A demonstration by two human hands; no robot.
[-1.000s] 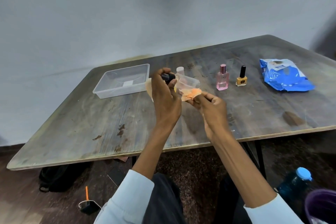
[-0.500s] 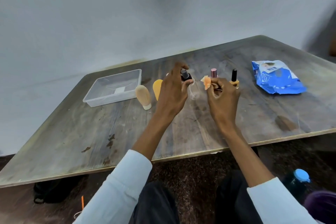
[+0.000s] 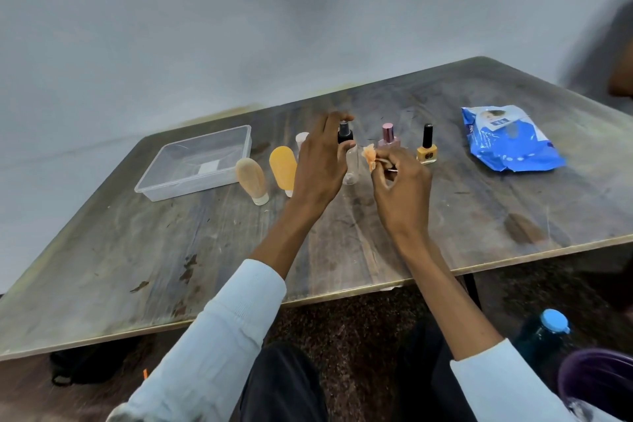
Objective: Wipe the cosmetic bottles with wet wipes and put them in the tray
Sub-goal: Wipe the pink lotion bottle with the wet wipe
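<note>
On table (image 3: 342,250), spray bottle (image 3: 350,161), crumpled wipe (image 3: 371,155)

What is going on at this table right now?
A person is cleaning cosmetic bottles. The left hand is at the clear spray bottle standing on the table; whether it grips it is unclear. The right hand pinches a crumpled orange wipe beside it. The tray holds no bottles, and five other bottles stand around it, unsorted.
</note>
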